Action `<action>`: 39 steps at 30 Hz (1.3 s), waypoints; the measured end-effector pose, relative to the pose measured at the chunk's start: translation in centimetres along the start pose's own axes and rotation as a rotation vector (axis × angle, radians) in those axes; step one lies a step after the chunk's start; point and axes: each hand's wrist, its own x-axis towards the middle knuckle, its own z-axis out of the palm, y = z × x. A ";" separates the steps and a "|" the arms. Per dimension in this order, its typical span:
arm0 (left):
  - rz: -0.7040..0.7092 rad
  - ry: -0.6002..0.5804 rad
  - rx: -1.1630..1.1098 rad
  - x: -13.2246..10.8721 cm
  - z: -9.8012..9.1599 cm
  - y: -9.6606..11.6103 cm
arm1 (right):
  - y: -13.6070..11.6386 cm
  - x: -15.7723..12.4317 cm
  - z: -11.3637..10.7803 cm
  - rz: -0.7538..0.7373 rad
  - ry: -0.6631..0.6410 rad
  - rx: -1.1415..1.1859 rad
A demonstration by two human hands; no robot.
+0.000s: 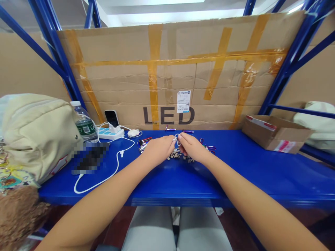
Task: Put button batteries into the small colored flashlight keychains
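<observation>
Between my two hands, above the blue tabletop, is a small silver carabiner (pixel 178 140). My left hand (pixel 160 149) is closed, its thumb and fingertips pinching at the carabiner's left side; any smaller part there is hidden. My right hand (pixel 193 145) pinches the same carabiner from the right, fingers curled under. Just below them lies a loose pile of small silver metal pieces (pixel 173 154), partly covered by my right hand. Red, blue and silver slim metal items (pixel 143 143) lie beside my left hand, and more coloured clips (pixel 209 148) are right of my right hand.
Purple metal pieces (pixel 187 131) lie at the back by a cardboard sheet (pixel 125 87). On the left are a phone (pixel 91 157) on a white cable, a power strip (pixel 106 134), a water bottle (pixel 86 123) and a cream bag (pixel 44 129). An open cardboard box (pixel 277 134) stands right.
</observation>
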 end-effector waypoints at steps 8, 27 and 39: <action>-0.095 0.005 0.054 0.0 -0.1 0.4 | 0.1 0.0 0.6 0.054 -0.021 0.064; -0.088 -0.031 -0.186 0.3 0.5 0.5 | -0.5 -0.1 0.8 0.046 0.033 -0.372; 0.095 -0.043 0.065 -0.4 1.1 0.7 | 0.8 0.2 0.1 0.032 0.080 0.061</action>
